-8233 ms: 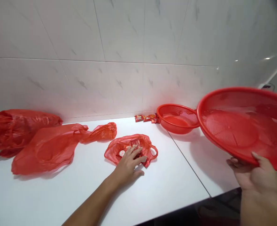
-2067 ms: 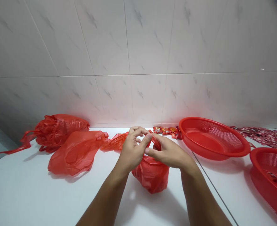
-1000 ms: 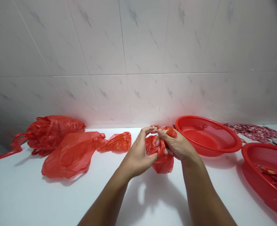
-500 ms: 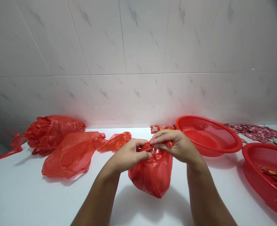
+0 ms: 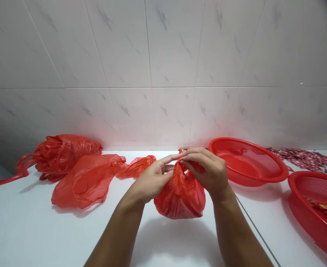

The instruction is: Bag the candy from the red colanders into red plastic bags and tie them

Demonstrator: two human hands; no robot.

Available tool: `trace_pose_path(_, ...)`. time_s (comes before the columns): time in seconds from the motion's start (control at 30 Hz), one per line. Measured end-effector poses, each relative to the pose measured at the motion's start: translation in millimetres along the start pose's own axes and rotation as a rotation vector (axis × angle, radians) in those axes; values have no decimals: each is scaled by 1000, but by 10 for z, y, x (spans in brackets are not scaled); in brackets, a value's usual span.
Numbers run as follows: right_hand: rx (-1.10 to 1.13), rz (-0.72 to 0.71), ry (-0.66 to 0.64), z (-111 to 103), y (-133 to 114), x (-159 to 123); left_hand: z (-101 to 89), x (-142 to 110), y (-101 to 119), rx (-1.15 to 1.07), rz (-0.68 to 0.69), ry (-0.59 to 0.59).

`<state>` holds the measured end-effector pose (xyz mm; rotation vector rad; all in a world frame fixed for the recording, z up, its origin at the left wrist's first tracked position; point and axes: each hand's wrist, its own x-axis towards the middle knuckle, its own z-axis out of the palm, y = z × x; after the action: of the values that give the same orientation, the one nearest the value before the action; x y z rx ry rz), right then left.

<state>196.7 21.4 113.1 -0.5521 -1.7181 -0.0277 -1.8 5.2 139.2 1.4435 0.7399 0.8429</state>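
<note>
Where tiled wall [image 5: 163, 74] meets countertop [image 5: 35, 230], red bags [image 5: 180, 196] lie.

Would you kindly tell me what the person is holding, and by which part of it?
The left hand and right hand both hold the red plastic bag by its gathered top.

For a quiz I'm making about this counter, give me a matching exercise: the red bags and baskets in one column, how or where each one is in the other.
Things:
1. flattened red plastic bag
2. bulging red plastic bag
3. back red mesh basket
4. right red mesh basket

Places or states:
A. gathered at the neck by the left hand and right hand
B. holds printed packets
C. lies left of the hands
D. sits at the back, right of the hands

Pairs: 1C, 2A, 3D, 4B
</note>
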Motion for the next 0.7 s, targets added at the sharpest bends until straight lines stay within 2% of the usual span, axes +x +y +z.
trace_pose_path(0.07, 33, 12, 8, 20, -20, -7, 25, 3, 2, 11, 19, -55)
trace_pose_path(0.13, 61, 40, 16, 19, -16, -15, 15, 9, -8, 66, 10, -37)
trace_pose_path(0.23, 35, 105, -38, -5, 59, -29, -54, 16, -30, 298, 20, 133)
trace_pose_path(0.33, -85, 232, -247, -12, 199, -46, -139, 14, -44, 685, 36, 344)
trace_pose_path(0.43, -242, 505, -515, -4, 352, -87, -240, 12, -81, 1009, -145, 385)
trace_pose_path(0.57, -268, 899, -765, -78, 521, -170, -496, -7, -147, 1197, -443, 375)
trace_pose_path(0.63, -264, 1020, -856, -152, 576, -193, -658, -56, -133, 1211, -544, 394)
trace_pose_path(0.7, -267, 1043, -871, -206, 590, -186, -776, -131, -69, 1208, -573, 439)
